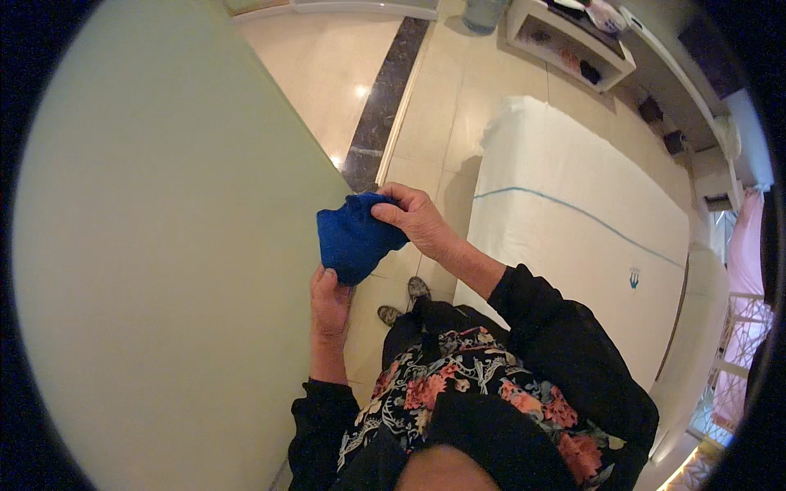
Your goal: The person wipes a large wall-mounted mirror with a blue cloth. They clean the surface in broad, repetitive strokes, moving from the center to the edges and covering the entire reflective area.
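Observation:
Between my two hands a piece of blue cloth (354,242) is held up in front of me, folded or bunched at its upper edge. My right hand (416,219) pinches the cloth's upper right side, thumb on top. At the lower left corner my left hand (329,299) grips it, with the thumb showing and the other fingers hidden behind the cloth. The cloth is close to the edge of a large pale panel, and I cannot tell whether it touches it.
The pale flat panel (172,245) fills the left side. On the right stands a bed-like surface under a white cover (573,213) with a blue stripe. A white open shelf unit (565,53) and a bluish bin (483,15) are at the far end. Pale tiles (434,114) cover the floor.

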The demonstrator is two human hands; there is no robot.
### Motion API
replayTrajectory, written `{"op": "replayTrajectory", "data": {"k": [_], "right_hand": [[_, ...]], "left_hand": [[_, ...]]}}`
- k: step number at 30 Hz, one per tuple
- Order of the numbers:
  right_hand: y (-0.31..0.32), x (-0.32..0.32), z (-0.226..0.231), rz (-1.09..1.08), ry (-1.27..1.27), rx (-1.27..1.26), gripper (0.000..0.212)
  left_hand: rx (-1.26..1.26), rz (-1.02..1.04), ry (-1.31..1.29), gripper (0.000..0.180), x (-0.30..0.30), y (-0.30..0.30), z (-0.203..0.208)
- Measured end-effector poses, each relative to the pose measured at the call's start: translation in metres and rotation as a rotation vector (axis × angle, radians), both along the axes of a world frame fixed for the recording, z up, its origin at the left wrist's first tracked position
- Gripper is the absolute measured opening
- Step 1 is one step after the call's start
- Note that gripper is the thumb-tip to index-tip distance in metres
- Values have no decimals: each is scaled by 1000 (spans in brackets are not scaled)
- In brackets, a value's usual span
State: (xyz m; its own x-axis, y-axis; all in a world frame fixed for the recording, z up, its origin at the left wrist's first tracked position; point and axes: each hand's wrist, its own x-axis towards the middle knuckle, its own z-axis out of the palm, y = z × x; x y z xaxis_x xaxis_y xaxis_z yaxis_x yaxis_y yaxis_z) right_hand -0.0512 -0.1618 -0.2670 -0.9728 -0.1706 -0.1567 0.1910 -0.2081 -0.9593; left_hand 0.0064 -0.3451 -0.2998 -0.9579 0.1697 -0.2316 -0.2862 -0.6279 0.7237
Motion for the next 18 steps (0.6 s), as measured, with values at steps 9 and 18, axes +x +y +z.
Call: {"op": "replayTrajectory", "data": {"k": [9,18], "right_hand": [[-29,-6,55,194,328,39,42],[-96,-1,87,699,780,478,33]], "left_hand": [[-801,158,231,20,8,-43,79],[-1365,-12,480,22,35,-63,108]]}}
